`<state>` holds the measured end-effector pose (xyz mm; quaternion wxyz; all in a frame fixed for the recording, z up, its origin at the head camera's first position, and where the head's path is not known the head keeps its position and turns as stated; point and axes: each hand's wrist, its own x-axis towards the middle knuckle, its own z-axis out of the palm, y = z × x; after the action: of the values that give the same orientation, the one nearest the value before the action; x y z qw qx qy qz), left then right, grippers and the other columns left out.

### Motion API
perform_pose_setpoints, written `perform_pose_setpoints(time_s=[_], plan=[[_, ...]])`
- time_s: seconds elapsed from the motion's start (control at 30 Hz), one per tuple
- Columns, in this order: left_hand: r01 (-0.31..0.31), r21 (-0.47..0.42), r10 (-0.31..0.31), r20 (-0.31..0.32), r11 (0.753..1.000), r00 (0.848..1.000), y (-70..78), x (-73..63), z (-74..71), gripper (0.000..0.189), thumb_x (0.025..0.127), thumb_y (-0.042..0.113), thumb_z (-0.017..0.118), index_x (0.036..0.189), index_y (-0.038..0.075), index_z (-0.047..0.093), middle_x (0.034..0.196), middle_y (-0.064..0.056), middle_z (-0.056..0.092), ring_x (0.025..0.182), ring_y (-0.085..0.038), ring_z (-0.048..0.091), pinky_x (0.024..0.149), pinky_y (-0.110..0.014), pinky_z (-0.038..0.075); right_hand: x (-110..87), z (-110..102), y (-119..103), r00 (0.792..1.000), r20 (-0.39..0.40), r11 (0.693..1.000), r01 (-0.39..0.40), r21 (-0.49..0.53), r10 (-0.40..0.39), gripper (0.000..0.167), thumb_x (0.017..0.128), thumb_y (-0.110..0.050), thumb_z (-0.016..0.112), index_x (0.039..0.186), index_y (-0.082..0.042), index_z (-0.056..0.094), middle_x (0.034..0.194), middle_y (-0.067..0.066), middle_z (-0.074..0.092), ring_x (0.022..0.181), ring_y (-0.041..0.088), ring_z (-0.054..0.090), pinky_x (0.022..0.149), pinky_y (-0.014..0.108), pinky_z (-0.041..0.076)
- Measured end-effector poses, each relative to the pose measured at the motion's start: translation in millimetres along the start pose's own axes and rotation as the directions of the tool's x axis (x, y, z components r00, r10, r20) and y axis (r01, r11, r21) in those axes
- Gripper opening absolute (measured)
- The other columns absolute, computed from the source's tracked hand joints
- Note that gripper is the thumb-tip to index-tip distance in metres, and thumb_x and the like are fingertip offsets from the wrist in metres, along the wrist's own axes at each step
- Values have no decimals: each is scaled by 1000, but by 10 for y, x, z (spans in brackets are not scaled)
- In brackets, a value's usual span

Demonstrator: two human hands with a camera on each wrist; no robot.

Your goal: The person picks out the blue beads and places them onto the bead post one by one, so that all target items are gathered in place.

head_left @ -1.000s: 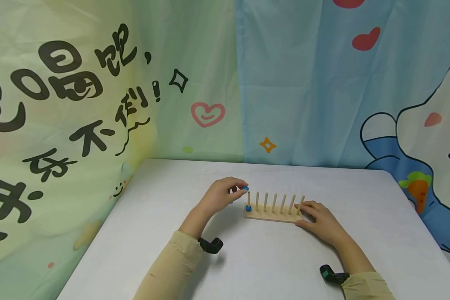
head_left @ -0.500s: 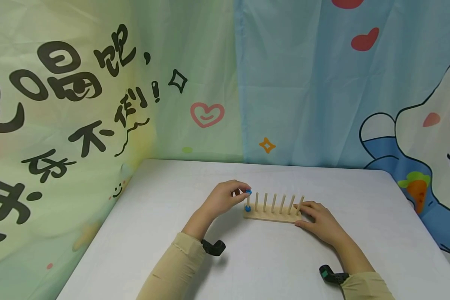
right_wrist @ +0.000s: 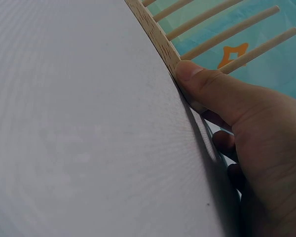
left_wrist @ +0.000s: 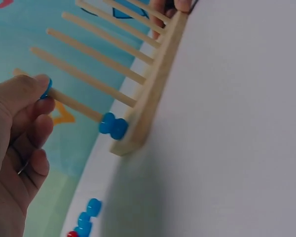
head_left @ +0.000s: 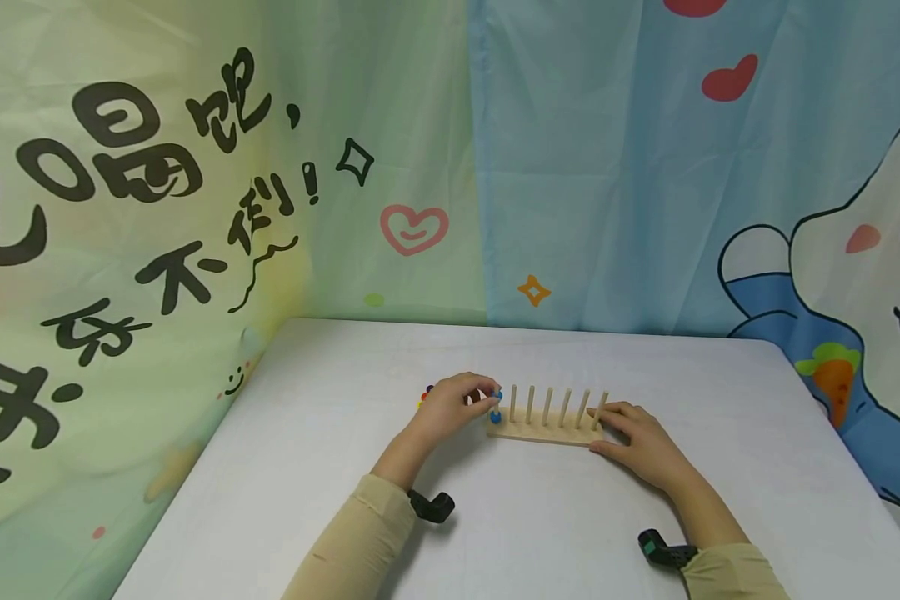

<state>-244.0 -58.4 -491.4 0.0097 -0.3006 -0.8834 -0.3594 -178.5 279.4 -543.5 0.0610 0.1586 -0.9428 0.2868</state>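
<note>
While left fingertips (left_wrist: pixel 38 83) pinch it, a blue bead (left_wrist: pixel 48 89) encircles the peg (left_wrist: pixel 78 105).

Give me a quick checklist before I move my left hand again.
1. Left hand pinching the blue bead: ok.
2. Bead threaded on the end peg: ok, the tip shows past the fingers.
3. Bead down against the lower blue beads: not ok, there is a gap.
4. Right hand steadying the wooden rack: ok.
5. Number of loose beads: cannot tell, partly hidden.
</note>
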Motion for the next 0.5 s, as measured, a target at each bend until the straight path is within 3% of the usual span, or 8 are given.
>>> perform_pose_setpoints(time_s=[0.5], plan=[[106, -9, -106, 1, 994, 994, -175, -90, 253, 19, 93, 35, 69, 109, 24, 71, 100, 9, 66, 81, -4, 55, 67, -19, 45, 11, 17, 36, 1000, 15, 1000, -15, -17, 16, 58, 85, -40, 76, 130, -6, 62, 130, 14, 58, 127, 41, 48, 104, 61, 35]])
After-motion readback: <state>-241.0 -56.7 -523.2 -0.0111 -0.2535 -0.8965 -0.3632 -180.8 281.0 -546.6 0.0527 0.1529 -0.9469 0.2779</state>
